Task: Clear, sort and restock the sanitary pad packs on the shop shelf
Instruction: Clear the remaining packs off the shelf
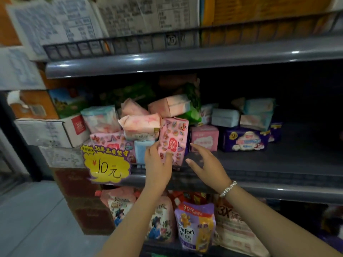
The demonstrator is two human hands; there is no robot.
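Note:
A pink patterned pad pack [174,140] stands upright at the front of the middle shelf [278,175]. My left hand [157,164] grips its lower left edge, thumb on the front. Just right of that pack my right hand [206,162] hovers with fingers spread, holding nothing. Behind them lies a loose heap of pink packs [141,125], another pink patterned pack [111,140] lying flat, a light blue pack [143,149] and a pale blue-pink pack [100,119]. Further right sit a pink square pack [204,138], a dark purple pack [245,140] and pale blue packs [226,117].
A yellow 10-yuan price sign [105,164] hangs on the shelf's front rail at the left. White cartons [50,132] stand left of the heap. The right part of the shelf is dark and bare. Detergent pouches [194,227] fill the shelf below; boxes [130,15] sit on the shelf above.

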